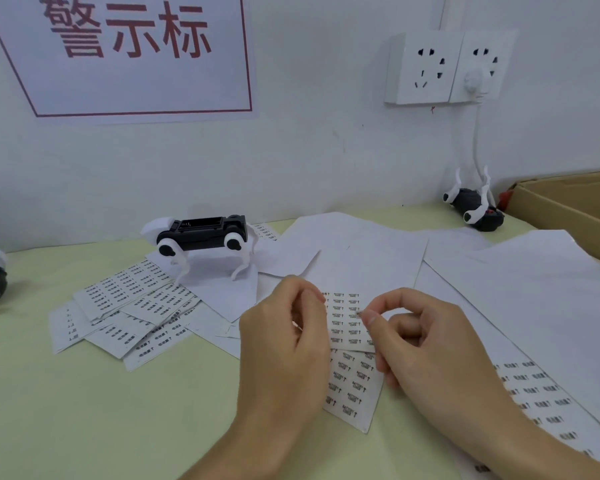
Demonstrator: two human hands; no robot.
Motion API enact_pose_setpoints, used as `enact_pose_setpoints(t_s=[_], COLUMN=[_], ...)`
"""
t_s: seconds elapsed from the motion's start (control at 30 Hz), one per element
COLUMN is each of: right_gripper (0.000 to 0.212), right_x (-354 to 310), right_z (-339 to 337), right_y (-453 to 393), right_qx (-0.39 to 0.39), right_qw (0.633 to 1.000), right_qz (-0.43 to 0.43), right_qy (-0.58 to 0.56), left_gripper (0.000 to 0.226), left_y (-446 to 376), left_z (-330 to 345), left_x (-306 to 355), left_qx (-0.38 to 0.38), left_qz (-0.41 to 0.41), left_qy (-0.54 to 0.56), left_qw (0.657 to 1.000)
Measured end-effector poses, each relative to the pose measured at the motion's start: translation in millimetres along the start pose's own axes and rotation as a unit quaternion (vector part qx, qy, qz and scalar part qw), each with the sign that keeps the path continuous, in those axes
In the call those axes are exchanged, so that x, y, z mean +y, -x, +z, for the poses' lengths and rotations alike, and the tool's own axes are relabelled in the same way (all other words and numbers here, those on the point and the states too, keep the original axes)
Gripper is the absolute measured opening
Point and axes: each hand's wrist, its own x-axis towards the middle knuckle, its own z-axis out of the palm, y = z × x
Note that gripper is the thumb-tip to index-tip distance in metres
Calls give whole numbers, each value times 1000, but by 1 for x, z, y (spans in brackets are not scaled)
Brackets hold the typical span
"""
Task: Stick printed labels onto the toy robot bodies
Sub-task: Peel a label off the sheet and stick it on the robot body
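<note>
Peeling a label, both hands busy over the label sheet.

Left hand curled, gripping the sheet's left edge; right hand pinching one small label between thumb and forefinger at the sheet's right side. Directly beneath the hands, a second label sheet flat on the pale green table. Up and left of the left hand, a toy robot body standing on white legs among scattered label strips. Far beyond the right hand, another toy robot lying upside down against the wall, beside a cardboard box.
</note>
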Motion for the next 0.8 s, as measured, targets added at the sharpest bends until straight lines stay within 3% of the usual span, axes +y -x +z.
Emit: enact_pose_setpoints(t_s=[0.17,0.3,0.4,0.53,0.6,0.7,0.8], right_gripper=[14,17,17,18,17,17,17], right_x=[-1,-1,-2,-3,-4,-3,-2], right_z=[1,0,0,1,0,0,0], right_y=[0,-1,-1,-2,-3,-2,-2], right_qx=[-11,-14,-16,-12,-15,-19,-18], right_qw=[1000,1000,1000,1000,1000,1000,1000], right_qz=[-2,7,16,24,22,19,22], right_qy=[9,3,-3,-15,-13,-8,-12], left_gripper=[9,45,62,84,69,27,9], left_y=[-7,-55,-101,-141,-148,-152,-152], left_z=[-4,-27,-54,-72,-73,-75,-80], left_x=[6,-4,-20,-39,-49,-56,-54], left_qx=[12,-29,-51,-200,-213,-145,-111], left_qz=[124,142,70,-86,-80,-18,37], left_qy=[-152,-326,-418,-579,-600,-601,-605], left_qw=[980,934,904,785,767,786,787])
